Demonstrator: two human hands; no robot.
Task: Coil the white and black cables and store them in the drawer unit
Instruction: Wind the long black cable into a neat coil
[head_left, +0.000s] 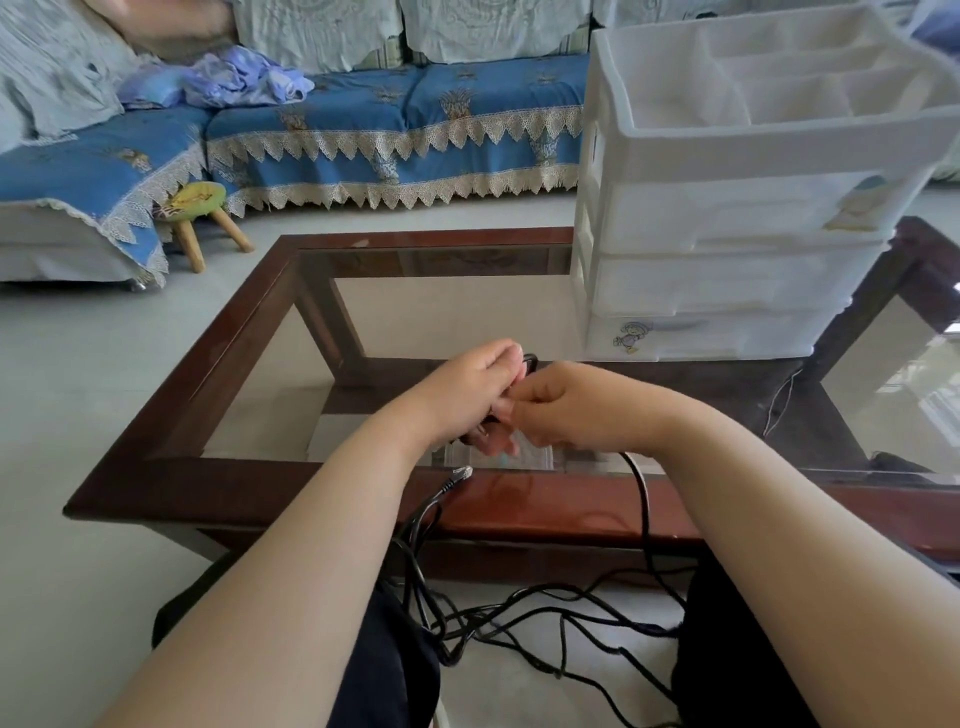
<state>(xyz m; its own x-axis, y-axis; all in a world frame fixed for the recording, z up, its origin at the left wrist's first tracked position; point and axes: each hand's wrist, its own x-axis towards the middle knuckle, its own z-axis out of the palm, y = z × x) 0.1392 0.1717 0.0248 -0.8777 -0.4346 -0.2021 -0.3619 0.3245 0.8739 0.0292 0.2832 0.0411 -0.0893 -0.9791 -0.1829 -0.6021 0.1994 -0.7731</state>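
Note:
A long black cable (645, 512) hangs from my hands over the table's front edge and lies in tangled loops on the floor between my knees. Its clear plug end (460, 475) rests on the table's wooden rim. My left hand (470, 392) is shut around a small loop of the black cable, a bit of which shows above the fingers. My right hand (563, 405) touches the left and pinches the same cable, which drops from under it. The white drawer unit (727, 270) stands on the table at the back right, drawers shut. No white cable is visible.
The glass-topped table has a dark wooden frame (218, 358). A blue sofa (395, 119) runs along the back, with a small green stool (200, 208) on the floor in front of it. A thin dark wire (779, 400) shows under the glass at right.

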